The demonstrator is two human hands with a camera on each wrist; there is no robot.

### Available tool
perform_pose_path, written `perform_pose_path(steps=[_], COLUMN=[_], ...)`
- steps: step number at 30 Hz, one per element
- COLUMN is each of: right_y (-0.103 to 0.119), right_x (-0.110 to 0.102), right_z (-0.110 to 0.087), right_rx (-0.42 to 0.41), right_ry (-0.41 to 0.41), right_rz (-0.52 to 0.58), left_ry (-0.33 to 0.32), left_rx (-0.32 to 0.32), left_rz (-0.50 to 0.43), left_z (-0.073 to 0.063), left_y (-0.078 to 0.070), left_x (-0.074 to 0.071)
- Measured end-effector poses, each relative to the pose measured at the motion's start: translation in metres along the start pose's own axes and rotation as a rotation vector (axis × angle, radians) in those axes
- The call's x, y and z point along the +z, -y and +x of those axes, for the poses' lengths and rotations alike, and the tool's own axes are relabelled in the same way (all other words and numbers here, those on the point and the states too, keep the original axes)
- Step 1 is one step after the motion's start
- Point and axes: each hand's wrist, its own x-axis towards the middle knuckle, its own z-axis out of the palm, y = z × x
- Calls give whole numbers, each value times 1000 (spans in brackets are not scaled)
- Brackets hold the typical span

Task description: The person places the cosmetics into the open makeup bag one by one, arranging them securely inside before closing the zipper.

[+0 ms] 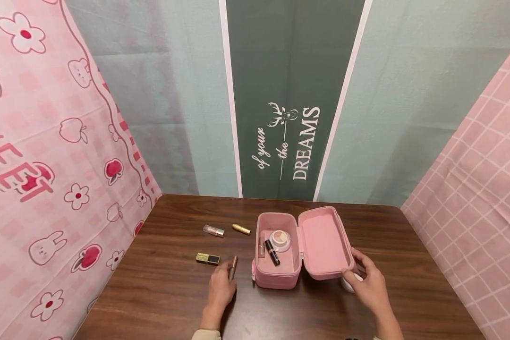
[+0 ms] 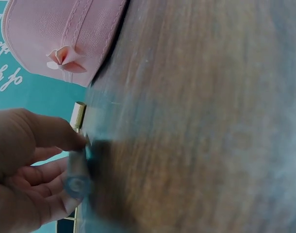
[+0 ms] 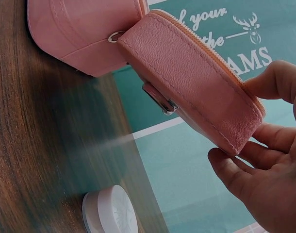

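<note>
My left hand (image 1: pixel 220 285) pinches a slim brown cosmetic tube (image 1: pixel 233 268) between thumb and fingers, low over the table left of the pink makeup case (image 1: pixel 276 281). In the left wrist view the round end of the tube (image 2: pixel 78 184) points toward the camera. With thumb and fingers, my right hand (image 1: pixel 370 284) holds the outer edge of the case's lid (image 1: pixel 327 243), which is swung out to the right. Inside the case lie a round three-shade compact (image 1: pixel 279 237), a black tube (image 1: pixel 272 252) and a small clear-and-pink tube (image 1: pixel 261 250).
Left of the case lie a gold-and-black lipstick (image 1: pixel 207 258), a clear-capped tube (image 1: pixel 214 231) and a gold lipstick (image 1: pixel 241 229). A white-lidded round jar (image 3: pixel 113 211) stands beneath my right hand. Printed cloths hang behind the brown table (image 1: pixel 174 293) and at both sides.
</note>
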Motion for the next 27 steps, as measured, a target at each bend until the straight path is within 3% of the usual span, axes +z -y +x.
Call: perform_pose_path(steps=[4,10,27], right_y=[1,2,5], right_x=[0,0,-1], right_z=[0,2,2], right_rx=[-2,14,-3], right_ry=[-1,10,14], right_rz=[-8,-29,-36], left_ry=[-35,-120,-80], left_rx=[-34,-35,-97], left_rz=[-67,-120,-141], left_z=[1,6,9], left_y=[1,-1,-9], left_x=[1,0,-15])
